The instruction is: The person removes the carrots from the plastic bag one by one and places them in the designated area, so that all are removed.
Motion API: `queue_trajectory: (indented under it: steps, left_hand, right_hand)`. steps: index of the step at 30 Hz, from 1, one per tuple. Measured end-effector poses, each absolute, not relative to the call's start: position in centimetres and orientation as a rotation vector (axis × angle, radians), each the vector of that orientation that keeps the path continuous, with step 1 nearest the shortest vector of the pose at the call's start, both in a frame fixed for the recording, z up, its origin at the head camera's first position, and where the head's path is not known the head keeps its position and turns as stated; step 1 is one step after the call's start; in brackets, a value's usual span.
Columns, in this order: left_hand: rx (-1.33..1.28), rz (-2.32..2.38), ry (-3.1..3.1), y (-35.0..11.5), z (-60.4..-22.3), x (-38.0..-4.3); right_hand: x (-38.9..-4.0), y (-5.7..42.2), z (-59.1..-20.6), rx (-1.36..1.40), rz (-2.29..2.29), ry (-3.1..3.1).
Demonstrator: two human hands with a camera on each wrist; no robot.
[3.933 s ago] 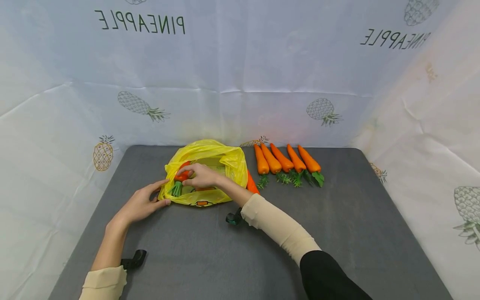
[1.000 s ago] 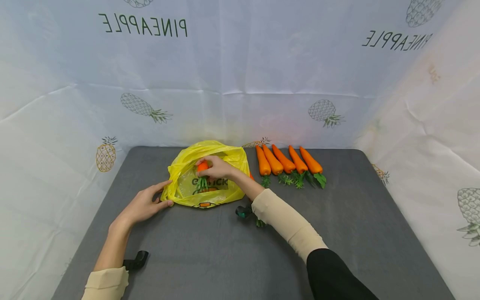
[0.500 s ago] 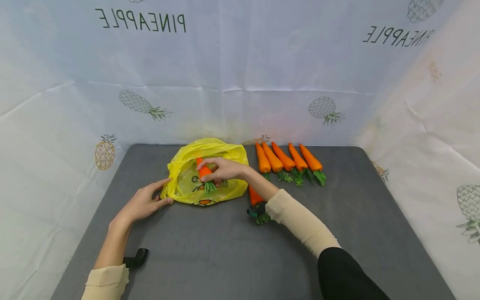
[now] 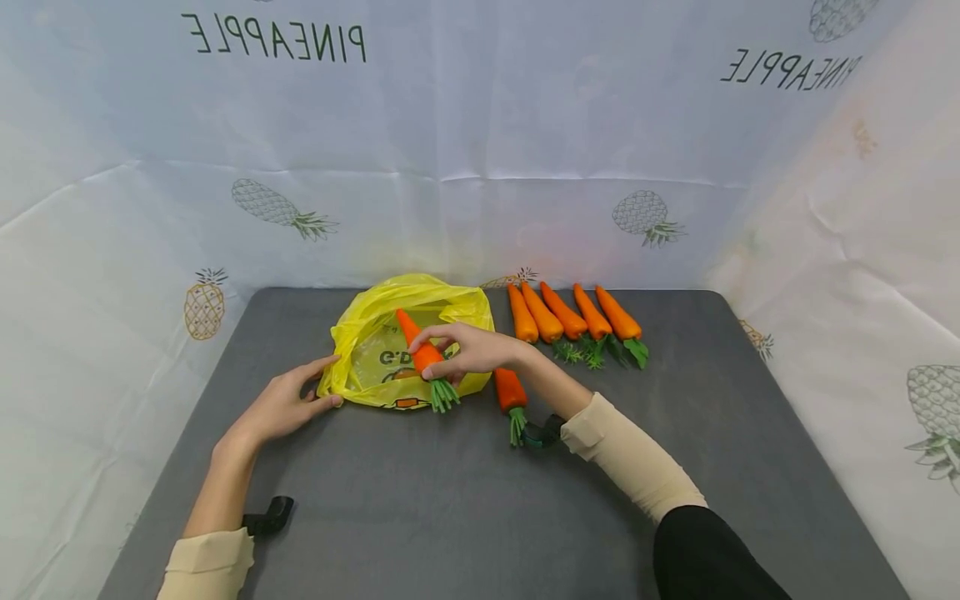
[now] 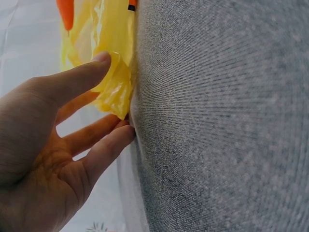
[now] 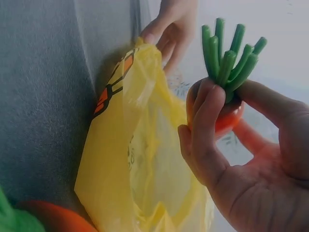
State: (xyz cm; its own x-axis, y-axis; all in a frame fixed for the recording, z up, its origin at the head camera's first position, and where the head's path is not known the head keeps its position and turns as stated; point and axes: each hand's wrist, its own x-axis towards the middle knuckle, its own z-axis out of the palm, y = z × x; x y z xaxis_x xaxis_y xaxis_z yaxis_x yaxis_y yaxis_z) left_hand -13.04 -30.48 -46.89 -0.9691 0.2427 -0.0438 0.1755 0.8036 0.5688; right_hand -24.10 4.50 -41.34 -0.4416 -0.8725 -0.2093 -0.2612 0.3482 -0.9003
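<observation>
Above the mouth of a yellow plastic bag, my right hand grips an orange carrot near its thick end. Its green stem stubs point toward me, and the tip points away over the bag. My left hand is at the bag's left edge, thumb and fingers on either side of the plastic. Printing shows on the bag's inside through its opening. Another carrot with green stubs lies just right of the bag, its upper part hidden behind my right forearm.
Several carrots with leafy tops lie side by side at the back of the grey table, right of the bag. A pineapple-print curtain stands behind the table and at both sides.
My right hand has lifted the carrot out of the bag and drawn it right and toward me. The second carrot has come into fuller view. My left hand has stayed at the bag's edge.
</observation>
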Motion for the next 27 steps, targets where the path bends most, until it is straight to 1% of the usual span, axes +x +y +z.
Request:
queue_trajectory:
  steps: [11,19,27]
  left_hand:
    - [0.335,0.881,2.880,-30.4,-46.9,-13.0]
    - [0.337,0.889,2.882,-30.5,-47.0,-13.0]
    - [0.355,0.881,2.891,-30.5,-46.8,-13.0]
  right_hand:
    - [-21.9,8.1,-40.2,-1.038,-1.152,1.819]
    - [-21.0,11.3,-39.8,-1.040,-1.140,1.985]
    - [-20.2,13.9,-40.0,-0.963,-1.193,2.002]
